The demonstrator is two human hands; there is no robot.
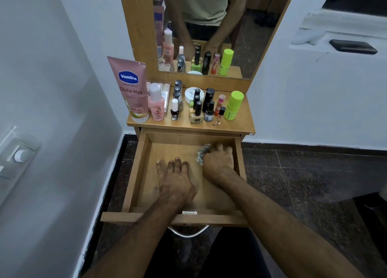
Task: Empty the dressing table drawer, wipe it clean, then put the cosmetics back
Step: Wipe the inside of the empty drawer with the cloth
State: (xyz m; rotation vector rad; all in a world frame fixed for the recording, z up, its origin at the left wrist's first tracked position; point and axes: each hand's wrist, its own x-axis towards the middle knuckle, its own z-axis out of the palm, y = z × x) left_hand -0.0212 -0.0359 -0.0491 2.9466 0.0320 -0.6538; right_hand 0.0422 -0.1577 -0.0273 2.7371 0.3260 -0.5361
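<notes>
Wooden drawer pulled out, boxy, bare grained bottom w/ no cosmetics in it. Left hand flat on the bottom, fingers spread. Right hand fisted round a crumpled grey cloth near back-right corner. Cosmetics stand upright on the wood counter above: pink tube, bottles, lime stick.

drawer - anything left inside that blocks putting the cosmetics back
No cosmetics remain in the open wooden drawer. Only the left hand, flat on its floor, and the right hand, holding a grey cloth, occupy it.
</notes>
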